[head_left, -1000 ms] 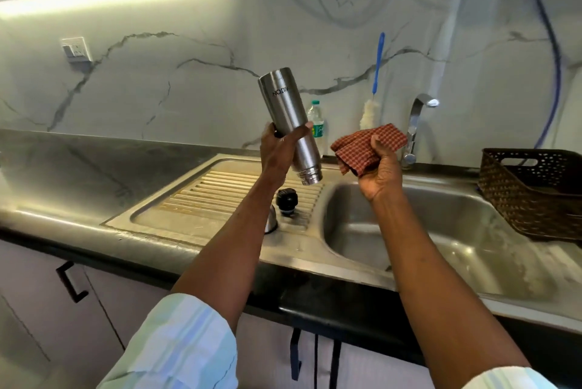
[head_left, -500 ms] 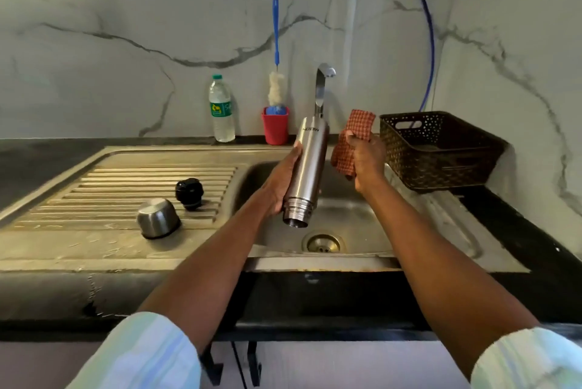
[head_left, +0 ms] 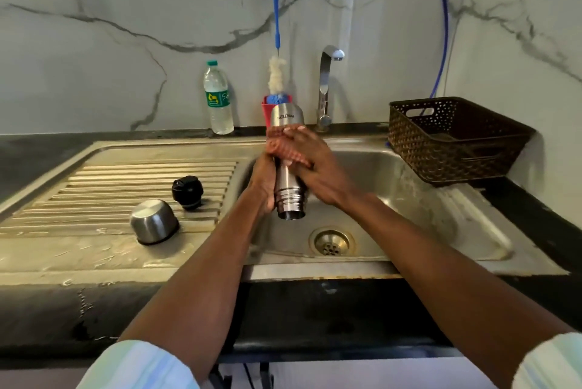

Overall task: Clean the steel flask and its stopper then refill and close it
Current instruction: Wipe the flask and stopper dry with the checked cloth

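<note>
Over sink [head_left: 409,168], flask [head_left: 288,181] mouth-down, near-vertical.

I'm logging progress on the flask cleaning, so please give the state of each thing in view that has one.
steel flask: uncapped, mouth down over the sink, held in both hands
left hand: grips the flask's lower body
right hand: presses the checked cloth round the flask
black stopper: off, standing on the drainboard
steel cup lid: off, upside down on the drainboard
tap: no water running
water bottle: capped, upright
</note>
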Demonstrator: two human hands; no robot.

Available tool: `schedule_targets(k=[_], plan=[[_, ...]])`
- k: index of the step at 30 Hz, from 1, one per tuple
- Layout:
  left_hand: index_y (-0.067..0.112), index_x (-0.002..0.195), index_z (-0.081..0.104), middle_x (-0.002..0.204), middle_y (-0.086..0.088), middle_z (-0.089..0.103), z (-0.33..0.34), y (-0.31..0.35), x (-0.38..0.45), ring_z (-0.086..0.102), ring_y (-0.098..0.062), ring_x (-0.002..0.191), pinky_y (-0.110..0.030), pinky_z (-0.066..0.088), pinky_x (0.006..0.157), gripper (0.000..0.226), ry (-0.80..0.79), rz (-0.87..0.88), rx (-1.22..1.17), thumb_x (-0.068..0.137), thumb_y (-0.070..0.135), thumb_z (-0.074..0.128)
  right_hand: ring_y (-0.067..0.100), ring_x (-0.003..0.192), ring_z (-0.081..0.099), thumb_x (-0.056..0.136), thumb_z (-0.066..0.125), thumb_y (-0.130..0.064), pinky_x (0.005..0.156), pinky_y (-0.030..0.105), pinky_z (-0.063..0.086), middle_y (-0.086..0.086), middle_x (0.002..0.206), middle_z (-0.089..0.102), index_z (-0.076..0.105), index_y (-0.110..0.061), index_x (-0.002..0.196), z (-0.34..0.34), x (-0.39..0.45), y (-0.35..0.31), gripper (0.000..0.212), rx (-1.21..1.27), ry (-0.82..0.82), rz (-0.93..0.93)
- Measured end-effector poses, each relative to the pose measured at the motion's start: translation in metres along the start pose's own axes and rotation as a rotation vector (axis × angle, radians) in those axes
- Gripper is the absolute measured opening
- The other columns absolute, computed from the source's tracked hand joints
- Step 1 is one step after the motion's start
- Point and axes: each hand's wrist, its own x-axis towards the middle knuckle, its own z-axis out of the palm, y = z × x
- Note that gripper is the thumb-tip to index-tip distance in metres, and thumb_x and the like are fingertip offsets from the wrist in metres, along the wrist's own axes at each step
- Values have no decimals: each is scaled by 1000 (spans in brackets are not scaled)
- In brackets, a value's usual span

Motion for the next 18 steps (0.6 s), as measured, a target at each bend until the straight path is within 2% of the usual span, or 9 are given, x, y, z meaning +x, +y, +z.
schedule_targets(k=[3,5,6,9,11,14,16,18], plan=[[6,121,60,94,-14,70,8,-9,-4,68,-27,76,-44,55,80,62,-9,-13,156,92,61,54,9,125,42,100,51,-19,103,24,35,0,149,43,44,-25,143,-17,28,-2,44,260,280,298],[5,122,59,94,-15,70,14,-12,-5,67,-28,76,-45,54,84,65,-19,-20,178,90,62,55,16,129,46,101,51,-25,101,27,38,2,148,44,44,-24,144,-21,35,2,44,261,371,367],[6,121,60,94,-15,70,14,-13,-4,67,-28,77,-45,54,85,64,-22,-19,160,89,61,56,19,136,38,101,51,-26,107,29,32,1,153,38,40,-27,147,-19,31,3,47,187,333,323],[10,117,64,98,-14,70,4,-10,3,69,-26,78,-39,57,76,43,30,44,81,97,47,52,14,149,6,99,53,-30,117,35,7,-8,163,12,24,-36,152,7,3,7,60,-97,30,122],[11,119,62,97,-13,70,-1,-8,4,70,-25,77,-34,59,69,40,40,48,20,100,43,48,14,150,1,99,52,-33,118,43,1,-10,163,11,23,-34,153,15,-5,10,61,-94,-65,76],[6,127,57,95,-13,71,5,-7,-3,69,-25,76,-35,59,68,59,6,-19,28,92,54,56,19,148,14,101,50,-30,115,43,13,-5,162,18,24,-32,153,6,11,10,59,63,82,167],[3,133,53,99,-16,69,9,-10,-5,68,-29,79,-42,59,76,79,-33,-80,95,80,61,65,24,140,35,102,48,-26,110,36,26,0,157,30,30,-29,151,-9,23,13,53,199,242,305],[3,130,55,101,-18,69,13,-13,-4,68,-30,79,-44,57,80,82,-46,-115,138,74,63,67,23,130,46,101,49,-26,109,42,38,2,151,40,34,-29,150,-18,24,21,51,262,329,396]])
